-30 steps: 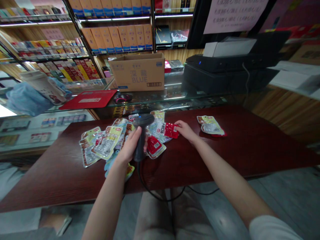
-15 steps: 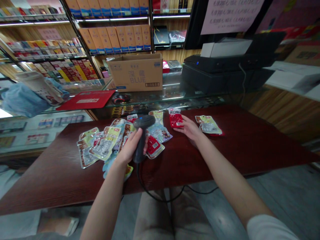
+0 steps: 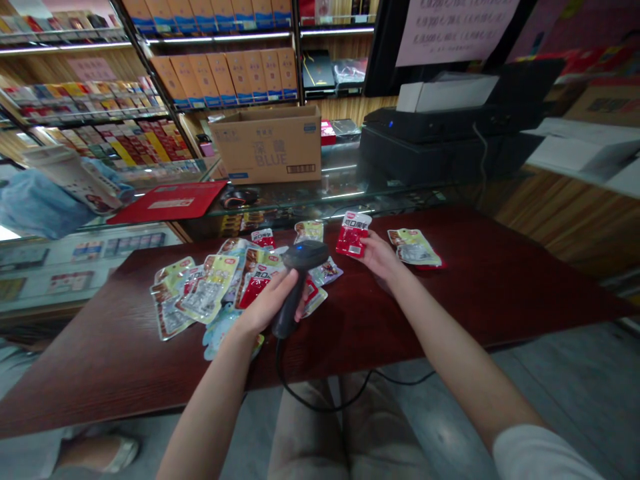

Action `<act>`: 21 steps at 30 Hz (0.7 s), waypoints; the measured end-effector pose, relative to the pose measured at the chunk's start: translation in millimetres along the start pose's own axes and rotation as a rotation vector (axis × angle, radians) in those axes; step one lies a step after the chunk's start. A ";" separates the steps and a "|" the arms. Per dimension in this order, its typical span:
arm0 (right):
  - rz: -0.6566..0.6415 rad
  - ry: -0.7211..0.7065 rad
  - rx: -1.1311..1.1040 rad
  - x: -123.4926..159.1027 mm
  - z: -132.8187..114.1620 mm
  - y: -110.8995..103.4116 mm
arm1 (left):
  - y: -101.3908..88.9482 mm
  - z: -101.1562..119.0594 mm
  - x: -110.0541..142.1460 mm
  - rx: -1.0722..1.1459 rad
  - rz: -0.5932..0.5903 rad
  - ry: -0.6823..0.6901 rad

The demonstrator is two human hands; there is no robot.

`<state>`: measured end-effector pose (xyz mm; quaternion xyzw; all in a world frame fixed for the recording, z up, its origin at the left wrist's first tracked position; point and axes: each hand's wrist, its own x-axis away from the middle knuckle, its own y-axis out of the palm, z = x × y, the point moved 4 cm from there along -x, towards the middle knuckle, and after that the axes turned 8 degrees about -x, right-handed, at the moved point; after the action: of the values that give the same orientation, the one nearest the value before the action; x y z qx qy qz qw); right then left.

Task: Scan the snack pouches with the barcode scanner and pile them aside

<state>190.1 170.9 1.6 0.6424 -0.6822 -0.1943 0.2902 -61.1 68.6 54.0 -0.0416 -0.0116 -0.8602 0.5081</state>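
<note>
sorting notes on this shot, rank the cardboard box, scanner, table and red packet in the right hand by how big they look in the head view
1. Table
2. Cardboard box
3. Scanner
4. Red packet in the right hand

The counter [image 3: 500, 283] was dark red-brown wood, its grain showing left of the pile [image 3: 240, 273] and a dull sheen to the pile's right. Packets overlapped loosely in the pile, partly hidden from view. Yellow packets [image 3: 207, 288] lay crossed at its left end and a blue packet [image 3: 217, 333] along its near side. At its back were a red packet [image 3: 263, 238] and a yellow one [image 3: 309, 231]. Another yellow packet [image 3: 413, 247] lay well right of the pile, a red edge [image 3: 431, 267] showing beneath.
</note>
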 end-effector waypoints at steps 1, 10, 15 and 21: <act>0.001 -0.002 -0.006 -0.1 0.2 0.1 | 1.4 -0.5 0.1 0.000 -0.011 -0.002; -0.024 -0.020 -0.005 -1.2 3.0 4.7 | 8.7 -4.0 0.5 -0.032 -0.034 -0.047; -0.018 -0.015 0.012 0.1 1.9 3.3 | 9.3 -4.1 0.1 -0.041 -0.039 -0.042; -0.034 -0.024 0.082 0.6 0.3 0.1 | 8.4 -2.3 1.2 -0.044 -0.034 -0.032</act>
<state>189.8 170.4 1.5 0.6630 -0.6820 -0.1785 0.2521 -54.5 63.4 51.6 -0.0663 -0.0014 -0.8680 0.4922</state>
